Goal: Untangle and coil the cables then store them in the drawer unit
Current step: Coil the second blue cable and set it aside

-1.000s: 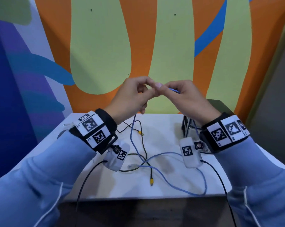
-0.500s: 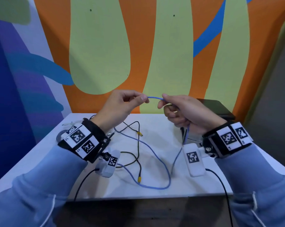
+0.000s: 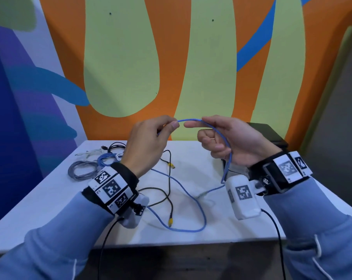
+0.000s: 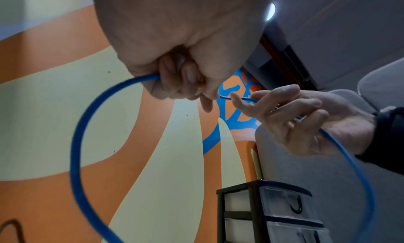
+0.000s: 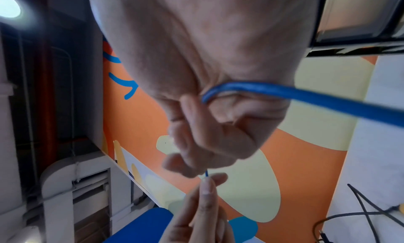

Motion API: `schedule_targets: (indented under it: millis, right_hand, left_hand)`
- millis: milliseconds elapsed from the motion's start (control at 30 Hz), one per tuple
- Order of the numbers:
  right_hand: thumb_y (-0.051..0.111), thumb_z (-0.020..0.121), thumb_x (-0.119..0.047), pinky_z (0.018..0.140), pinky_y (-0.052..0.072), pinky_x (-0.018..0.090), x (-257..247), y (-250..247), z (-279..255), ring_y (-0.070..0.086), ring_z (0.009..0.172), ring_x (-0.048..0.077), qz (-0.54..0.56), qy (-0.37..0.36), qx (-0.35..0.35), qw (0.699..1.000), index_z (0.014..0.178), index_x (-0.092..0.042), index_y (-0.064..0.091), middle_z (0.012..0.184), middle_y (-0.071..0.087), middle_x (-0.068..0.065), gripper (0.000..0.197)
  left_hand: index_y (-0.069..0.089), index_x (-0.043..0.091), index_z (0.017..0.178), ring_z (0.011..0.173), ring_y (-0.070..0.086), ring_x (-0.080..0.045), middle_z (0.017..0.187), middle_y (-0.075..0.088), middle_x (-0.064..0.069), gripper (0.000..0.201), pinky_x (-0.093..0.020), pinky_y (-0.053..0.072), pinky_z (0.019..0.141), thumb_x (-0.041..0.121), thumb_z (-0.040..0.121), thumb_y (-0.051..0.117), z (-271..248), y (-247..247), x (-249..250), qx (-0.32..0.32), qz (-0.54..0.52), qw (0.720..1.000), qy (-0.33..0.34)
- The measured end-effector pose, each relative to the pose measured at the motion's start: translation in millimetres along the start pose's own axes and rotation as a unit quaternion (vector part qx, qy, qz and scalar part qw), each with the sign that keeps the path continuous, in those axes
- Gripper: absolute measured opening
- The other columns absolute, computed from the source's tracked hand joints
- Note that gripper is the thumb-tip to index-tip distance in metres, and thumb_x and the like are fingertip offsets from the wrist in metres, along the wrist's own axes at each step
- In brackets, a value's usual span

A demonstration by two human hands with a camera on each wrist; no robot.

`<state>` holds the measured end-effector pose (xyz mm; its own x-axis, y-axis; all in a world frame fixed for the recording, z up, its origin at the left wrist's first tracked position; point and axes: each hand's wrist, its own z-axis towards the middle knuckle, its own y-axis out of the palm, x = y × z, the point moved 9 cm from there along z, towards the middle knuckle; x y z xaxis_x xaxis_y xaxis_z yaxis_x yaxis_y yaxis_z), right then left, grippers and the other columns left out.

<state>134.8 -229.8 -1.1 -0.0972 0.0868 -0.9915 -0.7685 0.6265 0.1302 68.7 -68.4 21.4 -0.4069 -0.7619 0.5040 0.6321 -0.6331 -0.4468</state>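
Both hands are holding the blue cable (image 3: 191, 119) above the counter (image 3: 49, 199); its slack is trailing onto the counter below them. It is looking light and springy, best pinched along its run. The left hand (image 3: 148, 142) is pinching it; the right hand (image 3: 229, 140) is apparently curling around it.

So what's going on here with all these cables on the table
A person is sorting cables at a white table. Both hands are raised above it, the left hand and right hand each pinching the same blue cable, a short arc of it spanning between them. The rest of it trails down onto the table, crossing a loose black cable with yellow ends. A few coiled cables lie at the far left. The drawer unit stands to the right.
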Motion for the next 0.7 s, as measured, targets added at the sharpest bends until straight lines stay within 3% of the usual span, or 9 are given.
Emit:
schedule_targets:
  millis: [100, 200, 267, 333, 400, 500, 600, 667, 700]
  right_hand:
    - [0.047, 0.109, -0.036, 0.040, 0.008, 0.021, -9, 4, 0, 0.021, 0.041, 0.005, 0.001, -0.037, 0.012, 0.999, 0.112, -0.012, 0.072, 0.061, 0.034, -0.004, 0.034]
    - [0.047, 0.110, -0.033, 0.040, 0.009, 0.022, -22, 3, 1, 0.019, 0.041, 0.004, 0.024, -0.114, 0.030, 0.993, 0.123, -0.007, 0.069, 0.059, 0.031, -0.006, 0.036]
    - [0.043, 0.111, -0.027, 0.039, 0.014, 0.020, -27, -3, 3, 0.025, 0.040, 0.005, 0.056, -0.162, 0.058, 0.984, 0.136, -0.002, 0.061, 0.063, 0.043, -0.004, 0.040]
    - [0.041, 0.113, -0.021, 0.041, 0.031, 0.017, -30, -12, 5, 0.046, 0.045, 0.007, 0.098, -0.207, 0.100, 0.968, 0.142, 0.003, 0.054, 0.077, 0.064, 0.000, 0.040]
    - [0.040, 0.113, -0.020, 0.063, 0.056, 0.021, -30, -19, 6, 0.073, 0.073, 0.018, 0.116, -0.246, 0.129, 0.954, 0.142, 0.005, 0.050, 0.099, 0.077, 0.012, 0.039]
    - [0.037, 0.115, -0.024, 0.088, 0.061, 0.032, -26, -22, 10, 0.076, 0.103, 0.032, 0.026, -0.276, 0.168, 0.946, 0.143, 0.000, 0.047, 0.109, 0.077, 0.021, 0.039]
    - [0.042, 0.113, -0.031, 0.063, 0.056, 0.029, -22, -23, 6, 0.072, 0.066, 0.022, -0.152, -0.268, 0.215, 0.927, 0.134, -0.011, 0.062, 0.074, 0.073, 0.014, 0.035]
    - [0.050, 0.110, -0.036, 0.047, 0.044, 0.028, -21, -28, 3, 0.049, 0.042, 0.023, -0.196, -0.266, 0.219, 0.918, 0.119, -0.015, 0.072, 0.051, 0.051, 0.014, 0.031]
    - [0.054, 0.109, -0.038, 0.043, 0.037, 0.025, -19, -30, 2, 0.039, 0.037, 0.022, -0.194, -0.261, 0.217, 0.920, 0.113, -0.016, 0.075, 0.048, 0.041, 0.014, 0.031]
  left_hand:
    - [0.077, 0.029, 0.108, 0.064, 0.045, -0.025, 0.064, 0.048, -0.004, 0.026, -0.047, 0.041, 0.061, 0.046, 0.109, 0.057, 3, -2, 12, 0.016, 0.007, 1.000, 0.023]
    - [0.075, 0.032, 0.122, 0.062, 0.043, -0.020, 0.059, 0.043, 0.001, 0.030, -0.042, 0.038, 0.059, 0.046, 0.111, 0.050, 2, 12, 7, -0.006, 0.036, 0.999, -0.012]
    - [0.069, 0.031, 0.132, 0.068, 0.051, -0.024, 0.061, 0.049, 0.006, 0.034, -0.042, 0.048, 0.066, 0.046, 0.112, 0.045, -8, 36, 3, -0.083, 0.073, 0.993, -0.039]
    - [0.063, 0.028, 0.134, 0.081, 0.059, -0.033, 0.081, 0.066, 0.000, 0.038, -0.047, 0.054, 0.080, 0.048, 0.111, 0.041, -25, 62, 7, -0.191, 0.096, 0.976, -0.034]
    - [0.063, 0.022, 0.121, 0.079, 0.053, -0.028, 0.090, 0.066, -0.008, 0.031, -0.044, 0.051, 0.081, 0.045, 0.111, 0.043, -40, 79, 23, -0.267, 0.092, 0.959, -0.006]
    - [0.053, 0.021, 0.084, 0.066, 0.044, -0.018, 0.071, 0.048, -0.008, 0.033, -0.042, 0.038, 0.065, 0.040, 0.111, 0.049, -40, 76, 50, -0.283, 0.073, 0.955, 0.044]
    - [0.065, 0.018, 0.079, 0.061, 0.052, -0.016, 0.064, 0.053, 0.006, 0.032, -0.035, 0.040, 0.060, 0.036, 0.105, 0.064, -22, 53, 68, -0.237, 0.002, 0.969, 0.064]
    - [0.074, 0.010, 0.083, 0.055, 0.037, -0.002, 0.060, 0.046, 0.008, 0.027, -0.020, 0.032, 0.054, 0.030, 0.102, 0.072, -7, 32, 71, -0.197, -0.069, 0.977, 0.047]
    - [0.075, 0.006, 0.084, 0.083, 0.018, 0.009, 0.059, 0.044, 0.007, 0.025, -0.016, 0.030, 0.054, 0.026, 0.100, 0.075, 1, 21, 69, -0.171, -0.104, 0.979, 0.037]
